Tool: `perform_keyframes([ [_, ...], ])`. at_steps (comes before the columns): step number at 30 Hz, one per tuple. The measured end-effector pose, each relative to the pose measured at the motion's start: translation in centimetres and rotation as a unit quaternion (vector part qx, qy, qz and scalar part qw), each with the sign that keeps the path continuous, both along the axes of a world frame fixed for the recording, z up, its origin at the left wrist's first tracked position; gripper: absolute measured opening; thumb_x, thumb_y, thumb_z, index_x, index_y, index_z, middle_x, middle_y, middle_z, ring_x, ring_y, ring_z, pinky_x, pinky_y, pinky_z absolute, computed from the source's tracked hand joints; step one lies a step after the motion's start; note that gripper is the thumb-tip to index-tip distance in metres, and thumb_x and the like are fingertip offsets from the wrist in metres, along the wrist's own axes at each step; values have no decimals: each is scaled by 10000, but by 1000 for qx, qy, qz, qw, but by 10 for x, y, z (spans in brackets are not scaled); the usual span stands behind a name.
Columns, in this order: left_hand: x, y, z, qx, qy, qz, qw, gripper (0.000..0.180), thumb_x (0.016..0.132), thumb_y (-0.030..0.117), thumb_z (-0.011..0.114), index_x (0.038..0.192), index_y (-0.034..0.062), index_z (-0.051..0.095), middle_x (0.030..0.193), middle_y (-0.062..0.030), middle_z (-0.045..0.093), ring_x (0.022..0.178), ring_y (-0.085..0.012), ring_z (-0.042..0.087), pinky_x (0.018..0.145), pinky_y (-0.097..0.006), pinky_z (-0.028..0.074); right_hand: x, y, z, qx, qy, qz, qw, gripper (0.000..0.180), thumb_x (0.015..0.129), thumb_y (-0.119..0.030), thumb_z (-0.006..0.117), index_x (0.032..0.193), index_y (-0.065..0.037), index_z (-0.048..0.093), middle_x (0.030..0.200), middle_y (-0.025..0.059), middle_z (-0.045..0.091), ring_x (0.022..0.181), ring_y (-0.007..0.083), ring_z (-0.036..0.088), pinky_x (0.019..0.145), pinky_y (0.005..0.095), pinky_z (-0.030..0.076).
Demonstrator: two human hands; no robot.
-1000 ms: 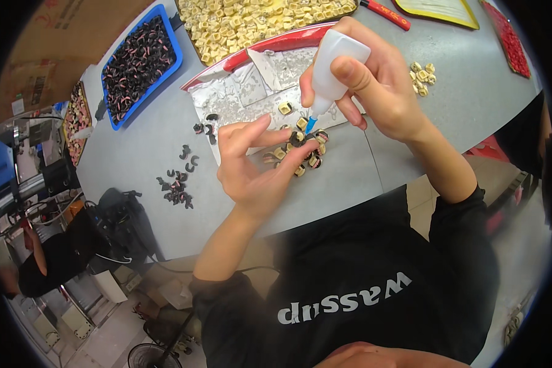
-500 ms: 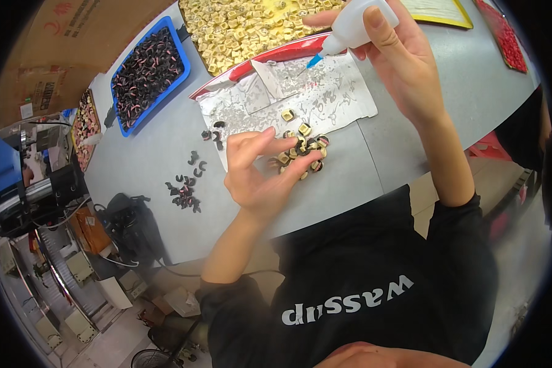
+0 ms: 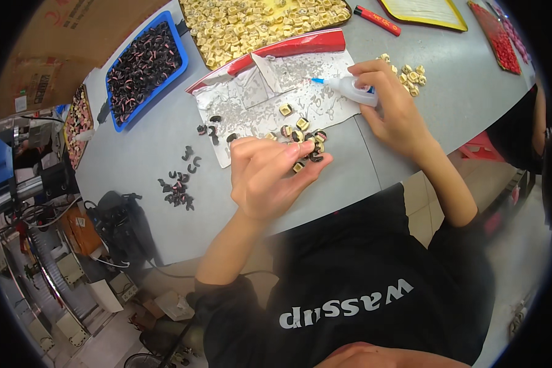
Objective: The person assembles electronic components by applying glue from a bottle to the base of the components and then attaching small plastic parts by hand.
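Observation:
My left hand point(image 3: 267, 175) is closed in a pinch above the near edge of the paper. A small black curved piece point(image 3: 316, 157) shows at its thumb and fingertips. Just behind the fingers lies a small cluster of cream square pieces point(image 3: 302, 124), some with black curved parts on them. My right hand point(image 3: 395, 107) is wrapped round a white squeeze bottle point(image 3: 351, 90). The bottle lies nearly level, its blue nozzle point(image 3: 318, 80) pointing left over the stained white paper point(image 3: 340, 107). Part of the pinched piece is hidden by the fingers.
A blue tray point(image 3: 184, 58) of black curved pieces stands at the left, with loose black pieces point(image 3: 178, 195) nearer. Behind the paper is a tray of cream pieces point(image 3: 227, 30). Farther right are more cream pieces point(image 3: 412, 78), a red marker-like stick point(image 3: 377, 20) and a yellow-rimmed tray point(image 3: 423, 26).
My right hand has come down and nearer, turning the bottle from tilted to nearly level. My left hand has drawn its fingers together, bringing the black piece slightly right and nearer.

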State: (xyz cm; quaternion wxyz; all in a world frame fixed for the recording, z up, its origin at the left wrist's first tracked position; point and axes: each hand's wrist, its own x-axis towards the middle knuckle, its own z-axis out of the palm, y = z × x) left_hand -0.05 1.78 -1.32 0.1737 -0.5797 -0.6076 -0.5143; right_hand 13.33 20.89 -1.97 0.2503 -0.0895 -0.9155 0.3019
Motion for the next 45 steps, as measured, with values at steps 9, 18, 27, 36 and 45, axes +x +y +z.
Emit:
perform_keyframes([
  [9, 3, 1, 1, 38, 21, 5, 999, 610, 581, 85, 877, 1091, 96, 545, 842, 33, 669, 740, -143, 527, 607, -268, 405, 18, 5, 15, 157, -18, -82, 984, 333, 739, -123, 727, 1005, -16, 558, 1080, 115, 542, 992, 293, 520, 822, 360, 448],
  [18, 2, 4, 1, -31, -55, 19, 998, 605, 557, 24, 856, 1080, 52, 554, 740, -19, 675, 784, -185, 543, 648, -267, 436, 43, 21, 8, 122, -49, -152, 980, 266, 737, -96, 725, 948, -5, 591, 932, 104, 529, 894, 267, 515, 764, 349, 443],
  [27, 1, 4, 0, -43, -53, 19, 997, 609, 557, 35, 860, 1086, 56, 559, 744, -24, 673, 780, -191, 544, 666, -280, 432, 35, 29, 16, 169, -63, -126, 975, 181, 762, -12, 683, 924, -2, 603, 915, 99, 539, 845, 247, 538, 734, 322, 455],
  [36, 1, 2, -1, -33, -33, 17, 999, 623, 551, 55, 870, 1089, 64, 557, 743, -10, 672, 753, -185, 541, 669, -281, 421, 21, -7, 22, -262, 118, -15, 958, 152, 791, 64, 635, 928, 22, 584, 959, 85, 556, 871, 142, 568, 786, 251, 464],
  [45, 3, 5, 5, -15, -38, -12, 999, 598, 547, 78, 876, 1061, 73, 570, 756, 1, 672, 744, -168, 552, 633, -268, 437, 3, -54, 8, -615, 116, 112, 772, 209, 816, 1, 668, 1004, 30, 584, 1015, 89, 583, 948, 135, 568, 825, 276, 468],
])
